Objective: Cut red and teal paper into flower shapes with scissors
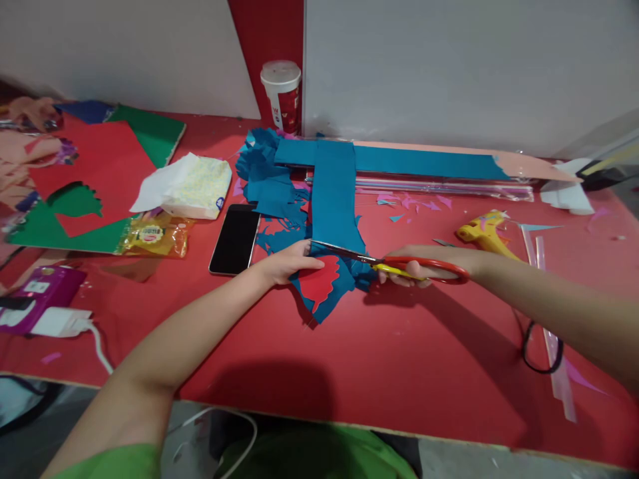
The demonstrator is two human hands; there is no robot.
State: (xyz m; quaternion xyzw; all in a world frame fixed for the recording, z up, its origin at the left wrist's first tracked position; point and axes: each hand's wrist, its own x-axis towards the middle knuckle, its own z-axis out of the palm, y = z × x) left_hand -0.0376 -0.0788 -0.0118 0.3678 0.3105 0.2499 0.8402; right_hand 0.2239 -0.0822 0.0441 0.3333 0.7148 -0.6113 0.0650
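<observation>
My left hand point(288, 263) pinches a red paper leaf shape point(319, 283) with a scalloped edge, laid over a piece of blue paper point(335, 305). In my right hand point(407, 271) is a pair of scissors point(424, 265) with red and yellow handles. Their blades point left across the blue paper, just above the red shape, with the tips close to my left fingers. How far the blades are apart I cannot tell. Beyond them lies a wide blue paper strip point(333, 189), with blue cut-out pieces point(272, 186) heaped on its left.
A black-screened phone point(234, 239) lies left of my left hand, near a tissue pack point(197, 189). A lidded paper cup point(282, 93) stands at the back wall. To the right are a yellow glue gun point(484, 229) and clear glue sticks point(554, 359). Red paper point(110, 156) lies far left.
</observation>
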